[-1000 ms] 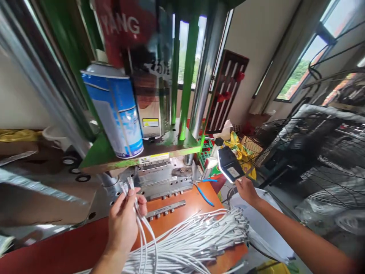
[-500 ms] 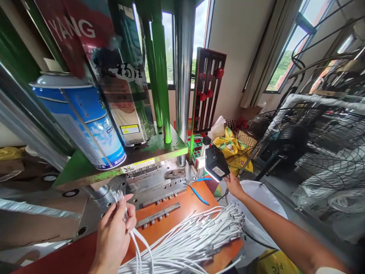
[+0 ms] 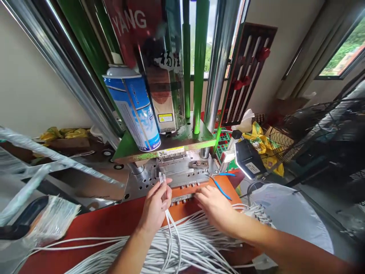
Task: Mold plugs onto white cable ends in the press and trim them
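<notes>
Though partly behind the hands (image 3: 156, 203), a metal strip (image 3: 183, 198).

Blue spray can (image 3: 136, 110), yellow bags (image 3: 260, 145)

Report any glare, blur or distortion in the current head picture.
Head view: the sky in the window is washed pale; head view: bright highlights streak the metal column; head view: uprights lean, as if through a wide lens; head view: the fan looks dark and soft, while the left hand and white cables look clearer.
</notes>
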The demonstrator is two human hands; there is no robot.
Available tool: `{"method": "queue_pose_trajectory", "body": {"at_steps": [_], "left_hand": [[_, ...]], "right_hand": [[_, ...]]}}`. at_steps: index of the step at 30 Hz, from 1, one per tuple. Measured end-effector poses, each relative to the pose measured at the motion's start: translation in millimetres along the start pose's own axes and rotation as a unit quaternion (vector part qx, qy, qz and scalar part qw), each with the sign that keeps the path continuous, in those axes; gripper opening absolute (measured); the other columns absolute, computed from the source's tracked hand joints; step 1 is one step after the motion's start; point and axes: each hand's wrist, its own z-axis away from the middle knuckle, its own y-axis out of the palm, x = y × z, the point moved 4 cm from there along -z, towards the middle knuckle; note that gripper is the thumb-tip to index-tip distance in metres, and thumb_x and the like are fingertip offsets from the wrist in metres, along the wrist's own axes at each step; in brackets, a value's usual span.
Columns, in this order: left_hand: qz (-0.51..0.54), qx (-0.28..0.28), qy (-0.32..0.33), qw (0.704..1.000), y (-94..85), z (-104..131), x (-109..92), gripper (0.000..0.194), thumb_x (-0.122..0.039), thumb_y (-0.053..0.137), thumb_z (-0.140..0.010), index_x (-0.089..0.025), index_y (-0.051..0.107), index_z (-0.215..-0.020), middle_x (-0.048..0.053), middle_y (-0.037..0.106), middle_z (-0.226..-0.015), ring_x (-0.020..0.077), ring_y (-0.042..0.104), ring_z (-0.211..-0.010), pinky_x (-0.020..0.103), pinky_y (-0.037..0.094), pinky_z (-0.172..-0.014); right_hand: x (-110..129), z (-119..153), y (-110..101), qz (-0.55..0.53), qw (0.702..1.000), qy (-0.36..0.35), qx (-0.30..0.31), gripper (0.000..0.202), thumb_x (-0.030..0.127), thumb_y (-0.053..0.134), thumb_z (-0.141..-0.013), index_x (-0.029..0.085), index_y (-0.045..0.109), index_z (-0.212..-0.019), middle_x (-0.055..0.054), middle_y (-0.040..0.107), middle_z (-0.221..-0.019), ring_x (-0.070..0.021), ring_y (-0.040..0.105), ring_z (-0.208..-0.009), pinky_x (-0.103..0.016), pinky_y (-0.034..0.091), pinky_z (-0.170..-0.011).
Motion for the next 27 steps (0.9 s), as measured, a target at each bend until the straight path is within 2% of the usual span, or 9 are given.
{"method": "queue_pose_trajectory", "body": {"at_steps": [3, 5, 9, 11, 13, 18, 21, 23, 27], "left_hand": [[0.008, 0.028, -0.017, 0.999, 5.4, 9, -2, 0.043, -0.043, 0.087, -0.078, -0.015, 0.071, -0.107, -0.003, 0.058, -0.069, 0.0033, 0.04, -0.047, 0.014, 0.023, -0.042], [-0.001, 0.037, -0.026, 0.999, 8.0, 13, -3, 0.042, -0.043, 0.087, -0.078, -0.015, 0.071, -0.105, -0.002, 0.06, -0.073, 0.0045, 0.045, -0.051, 0.015, 0.026, -0.043], [-0.068, 0.033, -0.006, 0.997, 11.7, 19, -5, 0.041, -0.049, 0.082, -0.084, -0.013, 0.072, -0.102, -0.003, 0.057, -0.068, 0.0016, 0.033, -0.046, 0.016, 0.02, -0.044], [-0.105, 0.039, 0.009, 0.994, 14.2, 22, -5, 0.042, -0.051, 0.079, -0.086, -0.013, 0.072, -0.102, -0.002, 0.059, -0.068, 0.0023, 0.032, -0.046, 0.018, 0.02, -0.044], [-0.125, 0.047, 0.014, 0.991, 16.8, 26, -4, 0.041, -0.053, 0.077, -0.089, -0.014, 0.071, -0.104, -0.001, 0.06, -0.069, 0.0041, 0.035, -0.048, 0.019, 0.024, -0.045], [-0.13, 0.066, -0.009, 0.989, 20.6, 33, 4, 0.045, -0.06, 0.066, -0.095, -0.017, 0.069, -0.11, -0.005, 0.052, -0.058, 0.008, 0.041, -0.051, 0.019, 0.03, -0.049], [-0.188, 0.066, -0.023, 0.98, 17.7, 32, 13, 0.045, -0.061, 0.066, -0.094, -0.016, 0.07, -0.102, -0.002, 0.059, -0.062, 0.0068, 0.042, -0.043, 0.02, 0.027, -0.042], [-0.241, 0.075, -0.025, 0.967, 15.3, 30, 18, 0.044, -0.059, 0.066, -0.095, -0.016, 0.07, -0.089, 0.0, 0.061, -0.061, 0.0082, 0.046, -0.041, 0.021, 0.029, -0.04], [-0.299, 0.093, -0.015, 0.95, 13.8, 29, 23, 0.047, -0.054, 0.067, -0.096, -0.016, 0.062, -0.067, 0.001, 0.058, -0.055, 0.0087, 0.049, -0.042, 0.021, 0.034, -0.044]], "right_hand": [[10, -36, 23, 0.049, 0.996, 0.021, 0.066, 0.027, 0.002, 0.052, -0.092, 0.016, 0.066, -0.109, -0.012, 0.067, -0.113, -0.0264, 0.06, -0.103, -0.036, 0.048, -0.091], [7, -45, 29, 0.043, 0.996, 0.018, 0.071, 0.029, 0.0, 0.052, -0.089, 0.016, 0.067, -0.107, -0.011, 0.067, -0.11, -0.0255, 0.059, -0.104, -0.034, 0.047, -0.091], [4, -34, 23, 0.02, 0.996, 0.031, 0.079, 0.026, 0.0, 0.055, -0.082, 0.017, 0.066, -0.099, -0.012, 0.068, -0.105, -0.0262, 0.061, -0.097, -0.034, 0.047, -0.084], [3, -26, 15, -0.009, 0.994, 0.047, 0.093, 0.023, 0.001, 0.058, -0.079, 0.018, 0.062, -0.093, -0.01, 0.068, -0.091, -0.0249, 0.062, -0.082, -0.032, 0.043, -0.07], [3, -21, 6, -0.07, 0.991, 0.058, 0.102, 0.019, 0.004, 0.057, -0.085, 0.021, 0.059, -0.093, -0.004, 0.065, -0.078, -0.0204, 0.059, -0.068, -0.029, 0.037, -0.061], [0, -30, -4, -0.297, 0.946, 0.132, -0.001, 0.009, 0.022, 0.047, -0.105, 0.024, 0.055, -0.107, 0.0, 0.065, -0.084, -0.0178, 0.058, -0.071, -0.029, 0.044, -0.065], [4, -36, 5, -0.408, 0.901, 0.132, -0.064, 0.01, 0.032, 0.042, -0.109, 0.026, 0.05, -0.111, 0.0, 0.06, -0.088, -0.0178, 0.056, -0.073, -0.03, 0.049, -0.067], [7, -37, 11, -0.437, 0.887, 0.122, -0.081, 0.012, 0.035, 0.041, -0.111, 0.026, 0.049, -0.112, 0.0, 0.059, -0.089, -0.0179, 0.056, -0.074, -0.031, 0.051, -0.069], [8, -32, 14, -0.42, 0.896, 0.107, -0.099, 0.011, 0.032, 0.042, -0.111, 0.026, 0.051, -0.114, -0.002, 0.062, -0.097, -0.0193, 0.059, -0.085, -0.033, 0.051, -0.081]]}}
